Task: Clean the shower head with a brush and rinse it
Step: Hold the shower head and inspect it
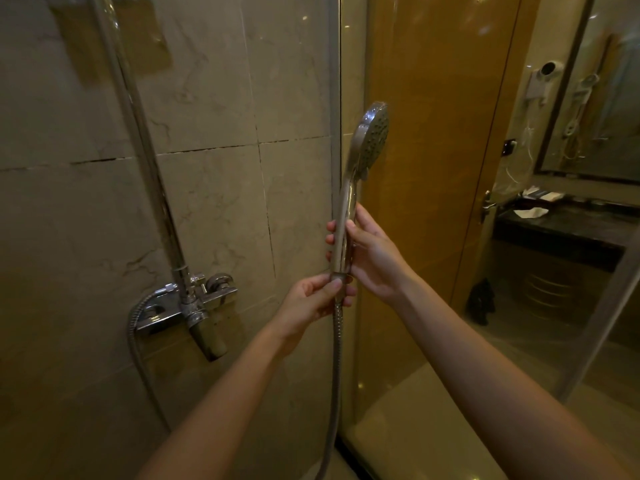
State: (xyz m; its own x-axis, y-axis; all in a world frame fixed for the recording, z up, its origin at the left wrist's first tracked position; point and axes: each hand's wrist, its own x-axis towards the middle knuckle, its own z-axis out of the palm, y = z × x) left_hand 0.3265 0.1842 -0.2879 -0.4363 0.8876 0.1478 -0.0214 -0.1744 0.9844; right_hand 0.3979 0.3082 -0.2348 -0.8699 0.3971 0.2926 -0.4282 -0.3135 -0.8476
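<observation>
The left hand [311,299] pinches the ribbed metal hose [336,358] at its joint with the round-faced chrome shower head [370,138], held upright just above. The right hand [374,258] wraps its handle. Likely light, rigid and slick when wet, so the handle looks the surest hold.

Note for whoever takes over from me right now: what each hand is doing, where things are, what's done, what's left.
Right hand grips the handle of the round chrome shower head, held upright, nozzle face turned right.
Left hand pinches the handle's base where the ribbed metal hose joins.
No brush in view, no water flowing from the head.
Done: shower head in hand. Left: brush it, then rinse.
</observation>
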